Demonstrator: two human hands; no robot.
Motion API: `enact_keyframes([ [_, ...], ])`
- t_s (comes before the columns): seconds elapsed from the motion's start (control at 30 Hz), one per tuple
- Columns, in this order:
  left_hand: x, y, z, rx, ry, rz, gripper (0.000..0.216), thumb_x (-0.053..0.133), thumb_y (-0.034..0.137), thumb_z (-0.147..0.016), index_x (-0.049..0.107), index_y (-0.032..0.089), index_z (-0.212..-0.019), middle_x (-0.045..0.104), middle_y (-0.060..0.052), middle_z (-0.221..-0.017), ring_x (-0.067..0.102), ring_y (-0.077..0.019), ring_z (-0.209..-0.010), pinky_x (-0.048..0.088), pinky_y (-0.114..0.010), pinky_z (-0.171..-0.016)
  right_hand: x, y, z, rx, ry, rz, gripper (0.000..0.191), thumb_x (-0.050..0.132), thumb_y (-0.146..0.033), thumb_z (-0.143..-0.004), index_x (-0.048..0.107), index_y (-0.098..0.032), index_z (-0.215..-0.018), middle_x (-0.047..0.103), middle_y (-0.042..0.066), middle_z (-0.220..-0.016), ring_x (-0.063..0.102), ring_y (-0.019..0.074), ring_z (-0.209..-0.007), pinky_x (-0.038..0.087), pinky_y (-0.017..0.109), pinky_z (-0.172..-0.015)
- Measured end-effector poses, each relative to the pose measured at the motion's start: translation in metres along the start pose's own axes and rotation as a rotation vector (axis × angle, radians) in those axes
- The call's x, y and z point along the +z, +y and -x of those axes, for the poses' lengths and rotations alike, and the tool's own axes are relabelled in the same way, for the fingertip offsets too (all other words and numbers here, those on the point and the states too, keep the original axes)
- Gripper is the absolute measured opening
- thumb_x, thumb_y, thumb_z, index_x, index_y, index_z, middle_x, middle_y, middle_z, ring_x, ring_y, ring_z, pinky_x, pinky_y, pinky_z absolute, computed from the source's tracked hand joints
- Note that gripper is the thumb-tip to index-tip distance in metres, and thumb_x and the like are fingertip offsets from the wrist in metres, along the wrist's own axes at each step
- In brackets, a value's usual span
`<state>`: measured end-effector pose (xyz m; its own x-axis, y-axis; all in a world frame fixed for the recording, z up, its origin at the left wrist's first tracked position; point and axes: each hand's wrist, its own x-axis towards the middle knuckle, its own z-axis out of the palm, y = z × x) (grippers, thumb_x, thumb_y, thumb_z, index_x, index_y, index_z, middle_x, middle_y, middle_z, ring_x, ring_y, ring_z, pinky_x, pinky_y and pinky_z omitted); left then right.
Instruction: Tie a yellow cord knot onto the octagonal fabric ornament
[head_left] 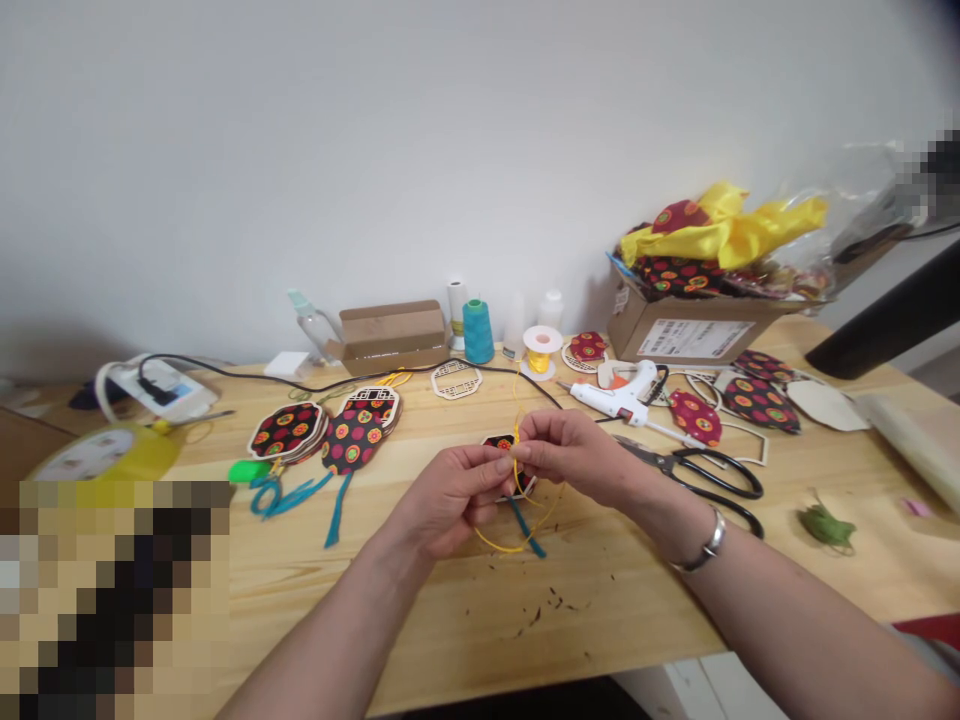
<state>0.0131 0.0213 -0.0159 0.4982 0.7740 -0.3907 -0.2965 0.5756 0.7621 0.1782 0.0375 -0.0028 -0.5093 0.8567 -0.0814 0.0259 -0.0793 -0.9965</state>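
Thin yellow cord (501, 547) runs between my two hands and hangs in a loop below them. My left hand (466, 492) is closed, thumb and fingertips pinching the cord. Against it, my right hand (566, 452) pinches the same cord, its fingertips almost touching the left ones. Behind my hands lies a patterned fabric ornament (496, 441) with a pale frame, mostly hidden. From it a teal ribbon (527, 528) stretches over the wood. A spool of yellow cord (540, 356) stands farther back.
Black-handled scissors (716, 480) and a white glue gun (615, 392) lie to the right. Stacked ornaments (288, 432) sit on the left. A cardboard box (697, 325) overflowing with fabric stands at the back right. A black cable (337, 380) crosses the table (360, 610).
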Motion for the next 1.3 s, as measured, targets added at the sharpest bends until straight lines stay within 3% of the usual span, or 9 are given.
enact_keyframes([
  [0.33, -0.001, -0.001, -0.001, 0.038, 0.057, -0.103, 0.016, 0.069, 0.026, -0.063, 0.062, 0.011, -0.065, 0.052, 0.002, -0.053, 0.026, 0.0007, -0.037, 0.009, -0.018, -0.037, -0.001, -0.001, 0.0, 0.016, -0.003, 0.024, 0.025, 0.06, -0.035, -0.073, 0.05, -0.014, -0.065, 0.052, -0.001, -0.056, 0.045, 0.0066, -0.05, 0.033, 0.017, -0.044],
  [0.7, 0.007, 0.003, 0.002, 0.215, 0.255, -0.361, 0.012, 0.064, 0.024, -0.066, 0.067, 0.013, -0.069, 0.057, 0.002, -0.052, 0.033, -0.0024, -0.039, 0.021, -0.016, -0.038, 0.004, 0.003, -0.002, -0.016, 0.116, 0.075, 0.024, 0.062, -0.036, -0.071, 0.053, -0.014, -0.069, 0.055, -0.001, -0.061, 0.05, 0.0086, -0.054, 0.039, 0.02, -0.049],
  [0.83, 0.007, 0.003, 0.0, 0.278, 0.328, -0.339, 0.016, 0.064, 0.028, -0.066, 0.064, 0.012, -0.064, 0.057, 0.002, -0.053, 0.033, -0.0022, -0.038, 0.021, -0.016, -0.038, 0.004, 0.004, -0.002, -0.044, 0.175, 0.281, 0.02, 0.054, -0.034, -0.078, 0.058, -0.015, -0.076, 0.06, 0.002, -0.069, 0.053, 0.0115, -0.062, 0.041, 0.023, -0.056],
  [1.0, 0.003, 0.001, -0.003, 0.349, 0.4, -0.284, 0.019, 0.064, 0.031, -0.067, 0.064, 0.012, -0.069, 0.062, -0.001, -0.059, 0.031, -0.0022, -0.037, 0.019, -0.017, -0.036, 0.005, 0.002, 0.004, -0.096, 0.226, 0.615, 0.029, 0.045, -0.037, -0.083, 0.057, -0.016, -0.067, 0.057, 0.001, -0.061, 0.048, 0.012, -0.057, 0.034, 0.024, -0.051],
  [1.17, 0.003, 0.001, -0.002, 0.351, 0.4, -0.214, 0.018, 0.066, 0.031, -0.065, 0.063, 0.013, -0.067, 0.048, 0.006, -0.043, 0.028, -0.0026, -0.036, 0.017, -0.017, -0.036, 0.021, 0.002, 0.013, -0.26, 0.214, 0.836, 0.023, 0.042, -0.029, -0.086, 0.054, -0.018, -0.07, 0.058, 0.001, -0.063, 0.047, 0.0113, -0.055, 0.031, 0.024, -0.051],
  [1.3, 0.002, 0.0, -0.002, 0.314, 0.341, -0.136, 0.017, 0.065, 0.028, -0.068, 0.062, 0.011, -0.068, 0.037, 0.008, -0.038, 0.023, -0.002, -0.036, 0.015, -0.017, -0.036, 0.03, 0.015, 0.015, -0.471, 0.086, 1.254, 0.019, 0.038, -0.017, -0.086, 0.055, -0.015, -0.08, 0.06, 0.006, -0.073, 0.05, 0.015, -0.063, 0.031, 0.028, -0.056],
])
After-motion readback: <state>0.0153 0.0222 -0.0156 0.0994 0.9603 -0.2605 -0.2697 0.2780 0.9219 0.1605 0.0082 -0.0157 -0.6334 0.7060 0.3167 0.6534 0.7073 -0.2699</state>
